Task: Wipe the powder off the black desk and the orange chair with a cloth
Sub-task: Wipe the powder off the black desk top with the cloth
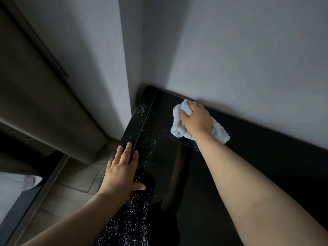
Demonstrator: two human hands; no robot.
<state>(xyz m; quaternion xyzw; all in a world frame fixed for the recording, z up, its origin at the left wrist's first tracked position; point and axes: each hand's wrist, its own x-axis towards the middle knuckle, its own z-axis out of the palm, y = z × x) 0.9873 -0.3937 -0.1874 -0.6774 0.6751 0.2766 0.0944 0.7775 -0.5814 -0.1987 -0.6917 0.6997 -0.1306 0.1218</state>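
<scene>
Cloth (181, 128) bunched under right hand (196, 118).

No readable text, labels or numbers anywhere.

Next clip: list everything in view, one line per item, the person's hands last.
desk: one, glossy black, set into the wall corner.
powder: scattered specks, white, along the desk's left side.
cloth: one, light blue, crumpled on the desk by the back wall.
walls: two, grey, meeting behind the desk.
curtain: one, taupe, far left.
floor: grey tiles, lower left.
left hand: one, flat on the desk's left edge.
right hand: one, gripping the cloth.
</scene>
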